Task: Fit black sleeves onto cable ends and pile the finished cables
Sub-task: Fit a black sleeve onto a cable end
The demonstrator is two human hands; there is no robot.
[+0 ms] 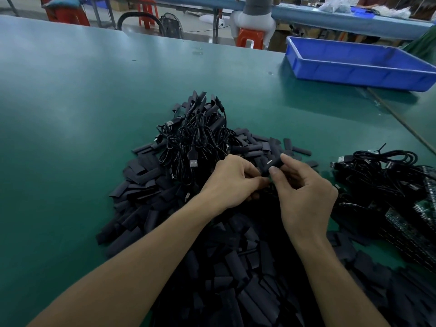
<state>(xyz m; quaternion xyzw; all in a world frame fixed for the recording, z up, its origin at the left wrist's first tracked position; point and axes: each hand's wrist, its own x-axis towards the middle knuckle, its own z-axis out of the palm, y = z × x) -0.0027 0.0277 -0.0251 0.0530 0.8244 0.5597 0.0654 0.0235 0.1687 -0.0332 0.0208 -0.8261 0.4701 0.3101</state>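
Nearest the person, a broad heap of loose sleeves covers the worktop. It lies within reach of both hands, so the next sleeve can be taken without stretching.

Above the heap, the right hand pinches one sleeve between thumb and forefinger. The near mouth of the sleeve is tilted down toward the left hand. The left fingers are curled tight at that mouth. They appear to be feeding a cable end into it, though the end itself is hidden.

Judged step: fitting is in progress and the sleeve is not yet seated.

Just beyond the hands lies the pile of finished cables, placed centrally so each completed piece needs only a short drop. On the right of the worktop, a separate bundle of cables probably serves as unsleeved stock. At the far right stands a blue tray, well apart from the work.
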